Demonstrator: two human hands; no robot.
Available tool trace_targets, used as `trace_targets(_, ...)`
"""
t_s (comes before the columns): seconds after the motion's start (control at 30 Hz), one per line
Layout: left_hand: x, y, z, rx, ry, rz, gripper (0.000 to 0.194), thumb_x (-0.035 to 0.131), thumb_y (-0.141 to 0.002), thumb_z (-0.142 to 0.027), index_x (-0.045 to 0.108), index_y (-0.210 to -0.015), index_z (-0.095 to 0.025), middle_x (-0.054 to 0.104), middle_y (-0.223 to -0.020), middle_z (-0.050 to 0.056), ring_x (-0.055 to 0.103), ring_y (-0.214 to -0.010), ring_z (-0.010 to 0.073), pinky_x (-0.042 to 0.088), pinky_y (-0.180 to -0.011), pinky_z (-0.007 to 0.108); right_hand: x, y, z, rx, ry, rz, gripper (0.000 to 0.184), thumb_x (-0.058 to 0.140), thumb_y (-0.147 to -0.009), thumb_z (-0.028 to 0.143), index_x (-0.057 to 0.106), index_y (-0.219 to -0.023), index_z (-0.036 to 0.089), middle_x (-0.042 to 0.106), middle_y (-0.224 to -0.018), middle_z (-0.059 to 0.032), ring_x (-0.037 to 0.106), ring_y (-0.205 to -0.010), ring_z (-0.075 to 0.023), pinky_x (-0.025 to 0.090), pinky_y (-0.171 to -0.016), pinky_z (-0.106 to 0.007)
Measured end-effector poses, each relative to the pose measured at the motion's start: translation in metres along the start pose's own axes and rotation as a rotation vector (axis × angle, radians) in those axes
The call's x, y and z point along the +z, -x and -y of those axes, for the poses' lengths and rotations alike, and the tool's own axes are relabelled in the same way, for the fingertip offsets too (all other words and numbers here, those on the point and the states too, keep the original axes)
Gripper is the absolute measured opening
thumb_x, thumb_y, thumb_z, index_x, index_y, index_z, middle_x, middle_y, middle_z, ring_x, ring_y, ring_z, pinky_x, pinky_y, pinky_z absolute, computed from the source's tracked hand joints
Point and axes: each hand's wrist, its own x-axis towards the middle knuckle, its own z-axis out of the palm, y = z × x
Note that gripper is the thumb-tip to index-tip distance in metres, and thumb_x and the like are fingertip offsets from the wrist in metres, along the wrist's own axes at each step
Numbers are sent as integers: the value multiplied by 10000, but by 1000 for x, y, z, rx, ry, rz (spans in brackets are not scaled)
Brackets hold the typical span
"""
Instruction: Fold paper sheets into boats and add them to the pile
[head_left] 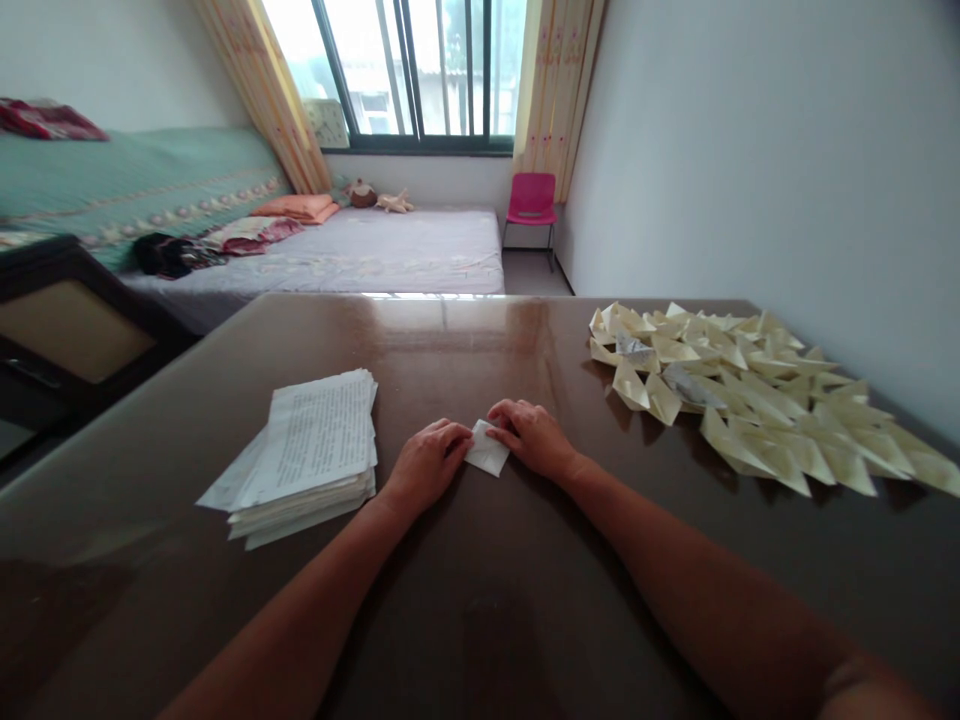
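Observation:
A small folded piece of white paper [489, 455] lies on the brown table between my two hands. My left hand [431, 457] pinches its left corner, fingers curled together at the edge. On the other side, my right hand [534, 436] has its thumb and bent fingers on the paper's upper right edge. Left of my left hand rests a stack of printed paper sheets [315, 440], its edges uneven. Many folded paper boats [739, 365], mostly cream and a few greyish, stand crowded together at the table's right side.
The glossy table [465, 600] reaches to the wall on the right. Beyond its far edge are a bed [420, 245] with soft toys and clothes, a pink chair [532, 200] and a window. A dark wooden cabinet or chair [75, 320] stands at the left.

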Motion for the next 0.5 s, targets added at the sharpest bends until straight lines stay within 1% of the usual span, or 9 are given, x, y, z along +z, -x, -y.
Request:
trace_targets(0.07,1,0,-1,-17,-4,-13,201,494,-906,-280,621,-1038,-196,639,-883,21,597,-813,162,450,-752,273,-1,0,1,31,23,0,195,613,-866,385,602,-959,214,653,-803,-4,563,-743,-146,365,-704,-268)
trace_targets(0.13,2,-1,-3,-20,-42,-7,229,469,-918,-276,590,-1101,-209,640,-916,24,600,-835,169,448,-764,279,-2,0,2,45,47,3,184,603,-872,388,592,-932,215,651,-817,-5,568,-740,-141,358,-694,-264)
trace_targets(0.2,2,-1,-6,-22,-104,9,247,435,-933,-272,578,-1128,-227,636,-979,33,604,-875,176,445,-786,286,-2,-1,3,53,76,4,178,586,-882,391,585,-913,216,653,-824,-8,573,-750,-146,353,-689,-265)
trace_targets(0.27,2,-2,-8,-29,-176,24,256,416,-941,-270,578,-1138,-244,628,-999,38,607,-897,185,444,-791,289,-1,-1,4,52,105,8,173,569,-892,388,583,-894,216,655,-825,-11,577,-760,-150,348,-687,-267)
trace_targets(0.5,5,-5,-15,-34,-417,83,296,349,-971,-300,600,-1122,-260,572,-883,37,586,-828,189,452,-735,290,1,-3,4,39,155,24,152,572,-892,366,578,-862,217,661,-855,-7,582,-799,-154,332,-684,-269)
